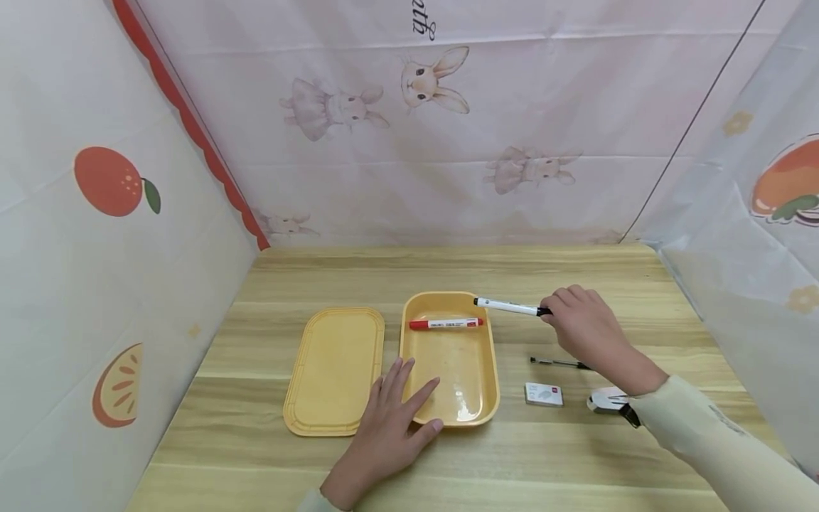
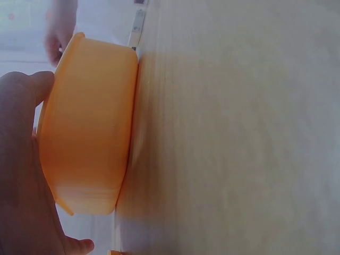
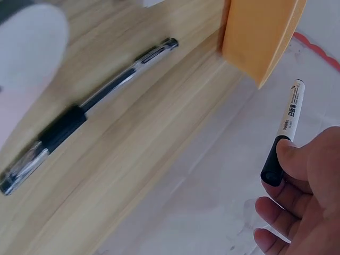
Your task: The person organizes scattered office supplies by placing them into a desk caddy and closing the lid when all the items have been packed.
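My right hand (image 1: 585, 323) pinches a white whiteboard marker (image 1: 508, 306) by its black cap. The marker's far end overlaps the right rim of a yellow plastic box (image 1: 494, 370) in the head view. Inside the box, near its back, lies a red-and-white marker (image 1: 448, 323). My left hand (image 1: 390, 427) rests at the box's front left corner, fingers spread and fairly straight over the rim. In the left wrist view that hand lies along the rim of the box (image 2: 90, 122). The right wrist view shows the thumb and fingers on the black cap (image 3: 273, 162).
A flat yellow lid (image 1: 335, 370) lies left of the box. To the right are a small white box (image 1: 544, 395), a black pen (image 1: 557, 363) and a white-and-black stapler-like object (image 1: 608, 400), partly under the right forearm. Printed cloth walls (image 1: 409, 192) border the wooden table.
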A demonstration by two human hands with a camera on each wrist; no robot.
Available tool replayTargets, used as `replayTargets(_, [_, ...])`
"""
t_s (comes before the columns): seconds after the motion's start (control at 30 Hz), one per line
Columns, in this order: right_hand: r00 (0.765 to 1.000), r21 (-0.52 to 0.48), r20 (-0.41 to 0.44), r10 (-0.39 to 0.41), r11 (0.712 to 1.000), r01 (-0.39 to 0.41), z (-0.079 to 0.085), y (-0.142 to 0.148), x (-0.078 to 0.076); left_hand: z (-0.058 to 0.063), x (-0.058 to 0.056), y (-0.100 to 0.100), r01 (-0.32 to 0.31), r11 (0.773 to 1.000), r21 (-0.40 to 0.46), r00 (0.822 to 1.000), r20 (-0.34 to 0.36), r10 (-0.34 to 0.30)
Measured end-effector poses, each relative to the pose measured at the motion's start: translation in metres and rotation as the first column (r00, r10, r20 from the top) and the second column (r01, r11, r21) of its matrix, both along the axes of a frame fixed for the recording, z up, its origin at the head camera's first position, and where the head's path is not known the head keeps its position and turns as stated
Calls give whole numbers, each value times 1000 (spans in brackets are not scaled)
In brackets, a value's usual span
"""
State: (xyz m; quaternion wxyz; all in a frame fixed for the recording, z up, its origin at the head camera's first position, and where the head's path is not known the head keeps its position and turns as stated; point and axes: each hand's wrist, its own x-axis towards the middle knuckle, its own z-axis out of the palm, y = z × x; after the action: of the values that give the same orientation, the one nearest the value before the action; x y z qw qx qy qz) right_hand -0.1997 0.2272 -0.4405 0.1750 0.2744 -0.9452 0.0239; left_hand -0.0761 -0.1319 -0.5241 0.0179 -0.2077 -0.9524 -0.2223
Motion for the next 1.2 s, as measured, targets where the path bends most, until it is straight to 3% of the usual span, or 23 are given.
replayTargets(0.23, [1000, 33, 11, 24, 999, -25, 0, -22, 0, -2, 0, 1, 4, 1000, 1, 1000, 5, -4])
replayTargets(0.43, [997, 46, -29, 72, 996, -71, -4, -41, -2, -2, -2, 0, 5, 1000, 0, 1000, -27, -5])
replayTargets(0.6, [992, 57, -29, 124, 991, -122, -9, -61, -3, 0, 0, -3, -13, 1000, -12, 1000, -7, 13])
replayTargets(0.93, [985, 184, -12, 175, 968, -170, -17, -96, -6, -1, 2, -3, -14, 1000, 4, 1000, -1, 14])
replayTargets(1.2, [975, 236, -81, 206, 954, -182, -24, -108, -10, 0, 0, -2, -4, 1000, 23, 1000, 0, 4])
